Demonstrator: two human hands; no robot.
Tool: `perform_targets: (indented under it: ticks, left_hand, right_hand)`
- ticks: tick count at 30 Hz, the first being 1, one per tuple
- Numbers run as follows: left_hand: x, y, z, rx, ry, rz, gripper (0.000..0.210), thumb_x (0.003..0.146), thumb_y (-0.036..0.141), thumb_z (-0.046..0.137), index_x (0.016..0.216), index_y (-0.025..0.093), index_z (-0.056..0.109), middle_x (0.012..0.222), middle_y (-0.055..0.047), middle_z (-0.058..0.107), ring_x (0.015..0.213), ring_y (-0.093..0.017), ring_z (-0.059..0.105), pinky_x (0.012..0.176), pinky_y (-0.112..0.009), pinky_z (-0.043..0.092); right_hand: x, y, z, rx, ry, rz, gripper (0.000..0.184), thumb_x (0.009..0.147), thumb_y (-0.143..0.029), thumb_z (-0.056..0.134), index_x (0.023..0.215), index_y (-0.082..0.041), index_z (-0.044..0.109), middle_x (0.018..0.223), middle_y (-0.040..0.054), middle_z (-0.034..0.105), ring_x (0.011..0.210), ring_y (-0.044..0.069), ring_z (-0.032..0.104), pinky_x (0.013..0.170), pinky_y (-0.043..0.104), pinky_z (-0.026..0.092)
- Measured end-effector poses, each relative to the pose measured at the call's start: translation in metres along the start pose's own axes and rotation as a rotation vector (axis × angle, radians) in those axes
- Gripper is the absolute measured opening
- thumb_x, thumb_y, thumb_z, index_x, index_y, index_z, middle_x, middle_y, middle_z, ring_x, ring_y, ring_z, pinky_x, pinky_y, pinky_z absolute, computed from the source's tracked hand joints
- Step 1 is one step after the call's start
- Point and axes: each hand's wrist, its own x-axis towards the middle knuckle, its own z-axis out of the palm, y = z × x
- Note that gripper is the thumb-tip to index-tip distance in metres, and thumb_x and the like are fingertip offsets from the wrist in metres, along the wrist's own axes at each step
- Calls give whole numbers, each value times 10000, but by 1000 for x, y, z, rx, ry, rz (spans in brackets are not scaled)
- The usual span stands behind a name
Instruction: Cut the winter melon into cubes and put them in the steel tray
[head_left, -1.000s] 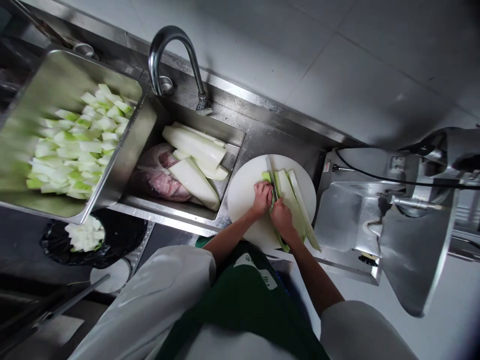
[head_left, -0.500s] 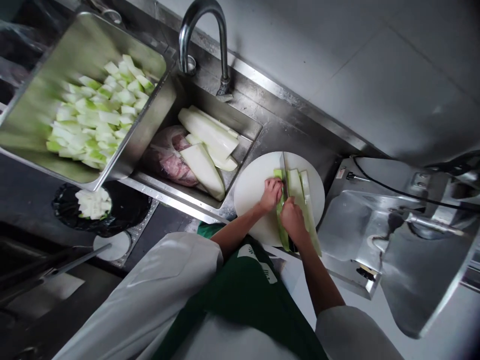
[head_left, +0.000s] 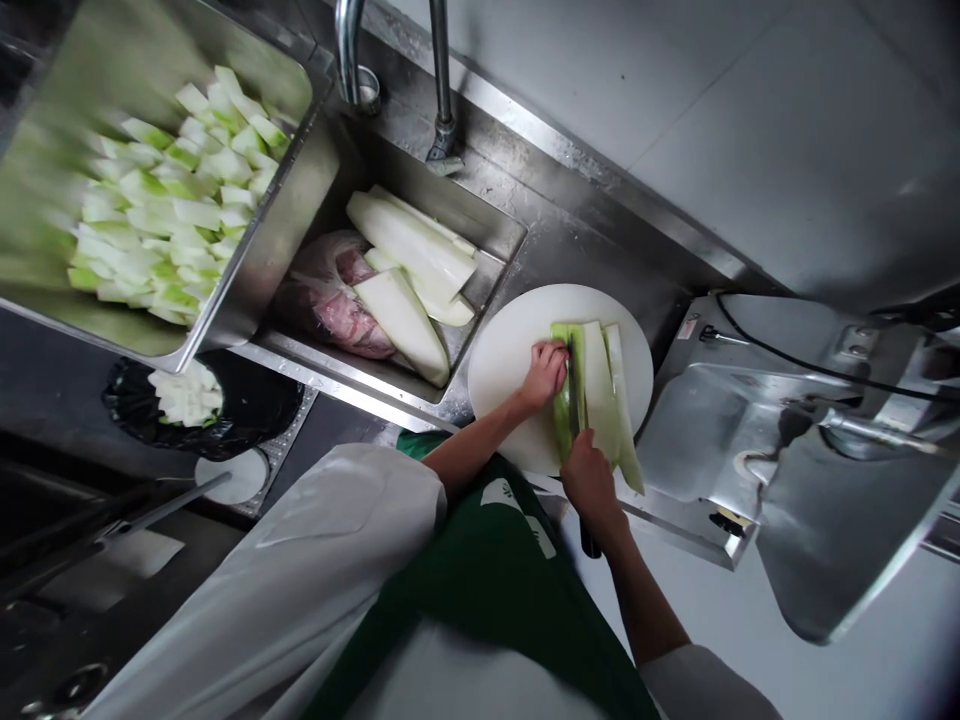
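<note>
On a round white cutting board [head_left: 499, 350] lie long, pale green pieces of what looks like winter melon. My left hand [head_left: 543, 376] is closed, fingers curled and pressing on the leftmost melon piece [head_left: 561, 420]. In my right hand [head_left: 591, 480] is a kitchen knife [head_left: 575, 390], its black handle sticking out below my fist. The narrow blade runs lengthwise along the melon, just right of my left fingertips; how deep it sits I cannot tell. More melon strips [head_left: 600, 385] lie right of the blade, one reaching past the board's near edge.
Left of the board, a sink [head_left: 491, 235] holds large melon slabs [head_left: 412, 245] and bagged pinkish meat [head_left: 341, 310]. A deep metal pan [head_left: 247, 260] of melon chunks stands beyond, above a black-bagged bin [head_left: 262, 410]. A faucet [head_left: 442, 90] rises behind; a metal slicer-like machine [head_left: 690, 420] stands right.
My right hand has drawn the knife back toward my body, so its tip no longer passes the melon's far end. My left hand keeps its hold. The view has shifted slightly.
</note>
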Motion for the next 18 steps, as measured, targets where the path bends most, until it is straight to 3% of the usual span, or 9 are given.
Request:
perform_targets:
  ticks: [6, 9, 13, 15, 18]
  left_hand:
    - [0, 5, -16, -2, -27, -38, 284, 1047, 255, 309, 1096, 167, 575, 1185, -164, 603, 1168, -267, 505, 1026, -506, 416]
    - [-1, 10, -43, 3, -45, -20, 243, 1037, 278, 360, 1115, 184, 569, 1255, -155, 586, 1207, -269, 498, 1045, -500, 414]
    - [12, 25, -90, 29, -129, 67, 258, 1042, 324, 387, 1162, 213, 587, 1305, -134, 586, 1259, -267, 495, 1081, -494, 398]
    - [30, 35, -105, 39, -294, 192, 275, 1034, 350, 425, 1203, 231, 606, 1339, -129, 584, 1316, -275, 474, 1116, -503, 373]
    - [61, 48, -104, 26, -701, 510, 294, 935, 373, 637, 1215, 284, 651, 1357, -103, 603, 1400, -304, 426, 1164, -521, 324]
  right_hand:
    - [38, 3, 43, -33, 71, 24, 547, 954, -61, 279, 1490, 35, 338, 1091, 274, 703, 1036, 317, 707, 885, 396, 513]
    - [49, 8, 55, -52, 97, 1, 526, 966, -69, 284, 1479, 23, 352, 1074, 260, 711, 1028, 315, 710, 887, 395, 512]
    - [50, 19, 55, -18, 131, -34, 429, 1013, -127, 286, 1414, -45, 415, 1057, 216, 713, 1010, 285, 709, 848, 350, 489]
    - [49, 26, 50, 15, 147, -54, 376, 1048, -192, 261, 1349, -74, 453, 1006, 187, 716, 961, 270, 710, 807, 329, 473]
    - [47, 36, 41, 36, 157, -77, 334, 1073, -269, 264, 1261, -103, 485, 951, 160, 710, 898, 257, 699, 743, 304, 435]
